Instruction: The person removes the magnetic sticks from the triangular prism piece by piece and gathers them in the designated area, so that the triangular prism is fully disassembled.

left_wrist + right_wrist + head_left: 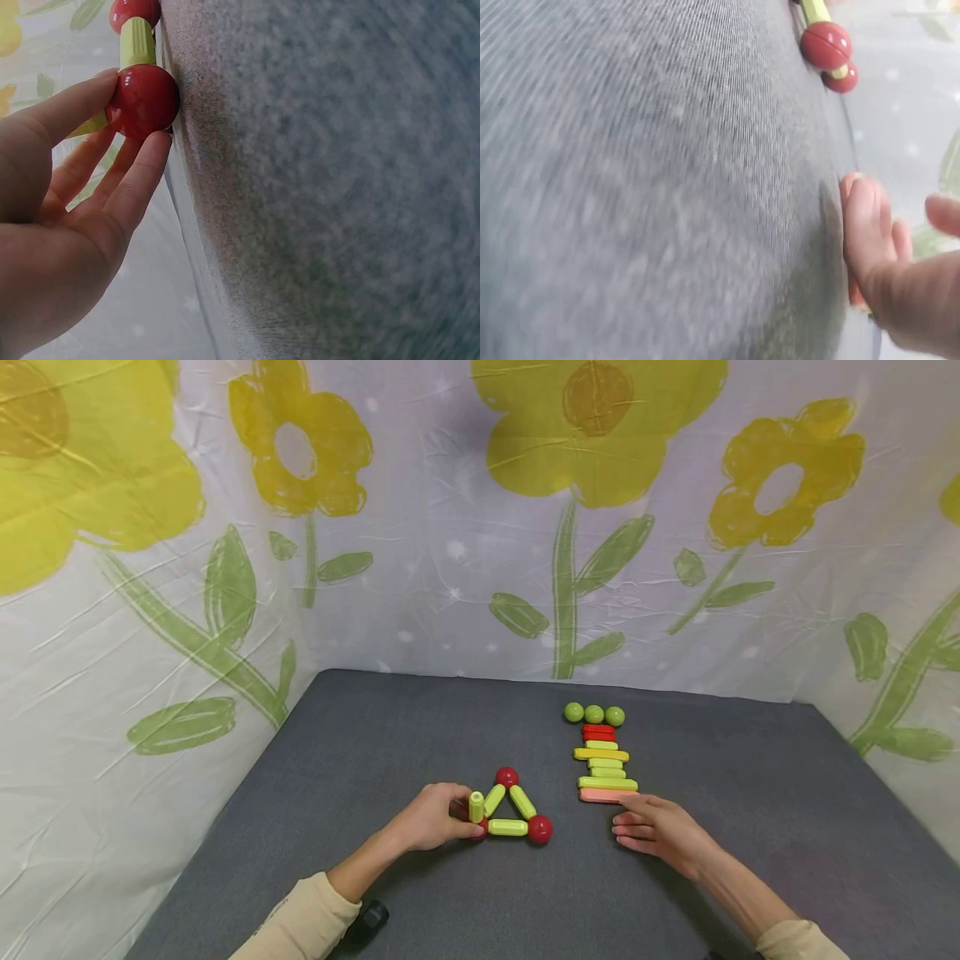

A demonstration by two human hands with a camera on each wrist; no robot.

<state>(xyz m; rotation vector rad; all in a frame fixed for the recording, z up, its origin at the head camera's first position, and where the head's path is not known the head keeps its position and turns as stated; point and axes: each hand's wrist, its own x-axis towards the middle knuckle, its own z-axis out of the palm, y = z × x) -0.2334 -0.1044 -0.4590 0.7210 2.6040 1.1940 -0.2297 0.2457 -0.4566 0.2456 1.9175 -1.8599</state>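
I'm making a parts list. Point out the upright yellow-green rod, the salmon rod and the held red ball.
Upright yellow-green rod [476,808], head view: middle of its side.
Salmon rod [602,795], head view: its upper face.
Held red ball [145,101], left wrist view: its glossy front.

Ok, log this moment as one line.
left hand: holds red ball at corner of triangle | right hand: at pink stick, contact unclear | upright green stick: on held ball

**Grey table [420,735] backed by flowered cloth [435,568]**

The table is bordered behind and at both sides by the pale, creased cloth, on which yellow flowers [600,452] are shown with green stems [564,593] and leaves [231,585].
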